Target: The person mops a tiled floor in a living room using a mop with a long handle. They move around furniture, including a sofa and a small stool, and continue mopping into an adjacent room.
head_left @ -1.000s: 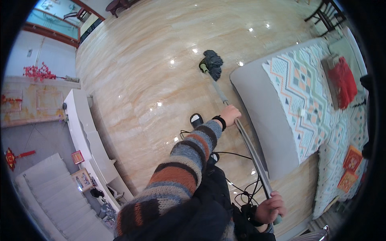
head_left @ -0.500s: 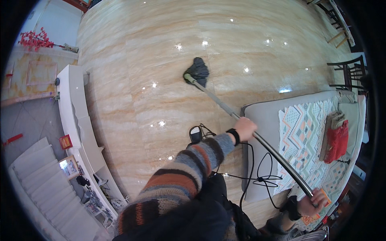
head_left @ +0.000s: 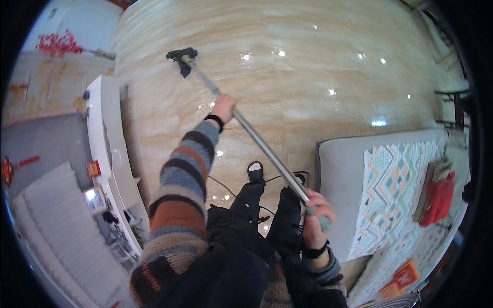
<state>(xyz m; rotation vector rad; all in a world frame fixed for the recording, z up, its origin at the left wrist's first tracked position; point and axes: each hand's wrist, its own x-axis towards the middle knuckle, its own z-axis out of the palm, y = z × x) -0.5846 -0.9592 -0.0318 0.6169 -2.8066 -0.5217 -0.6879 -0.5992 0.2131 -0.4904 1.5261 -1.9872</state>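
Note:
A mop (head_left: pixel 264 149) with a metal pole slants across the floor, its dark string head (head_left: pixel 183 57) pressed to the shiny tiles at the far left. Partway down the pole, my left hand (head_left: pixel 224 109) grips it with the arm stretched forward. My right hand (head_left: pixel 317 218) is wrapped round the top end of the pole, near its greenish grip, close to my body. Both wrists wear black bands.
On the right stands a grey sofa (head_left: pixel 339 190) with a patterned cover and a folded red cloth (head_left: pixel 439 203). A white cabinet (head_left: pixel 105 123) runs along the left. Dark cords (head_left: pixel 223 185) trail by my feet. Chairs (head_left: pixel 452 110) show at the far right.
The mop head has swept left and farther away over the tiles. My left hand has moved left and forward with the pole; my right hand has come left and inward.

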